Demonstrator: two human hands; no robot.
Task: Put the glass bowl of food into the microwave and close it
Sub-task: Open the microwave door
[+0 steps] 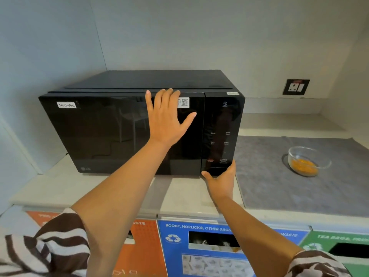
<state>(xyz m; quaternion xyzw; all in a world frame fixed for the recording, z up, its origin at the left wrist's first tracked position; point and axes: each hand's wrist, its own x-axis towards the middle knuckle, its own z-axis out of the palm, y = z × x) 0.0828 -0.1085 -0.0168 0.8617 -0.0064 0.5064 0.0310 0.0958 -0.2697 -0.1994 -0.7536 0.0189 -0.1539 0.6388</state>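
Note:
A black microwave (99, 132) with a "Non-Veg" label stands on the pale counter, its door shut. My left hand (165, 116) lies flat and open against the upper right of the door glass, fingertips at the top edge. My right hand (221, 178) cups the lower right front corner of the microwave, below the control panel, thumb under the door's bottom corner. The glass bowl (305, 160) with orange-yellow food sits on a grey mat (279, 186) to the right of the microwave, apart from both hands.
A wall socket (296, 86) is mounted behind the mat at the right. A raised ledge (289, 120) runs along the back wall. Below the counter front are orange (143, 246), blue (175, 254) and green (319, 238) waste-bin panels with openings.

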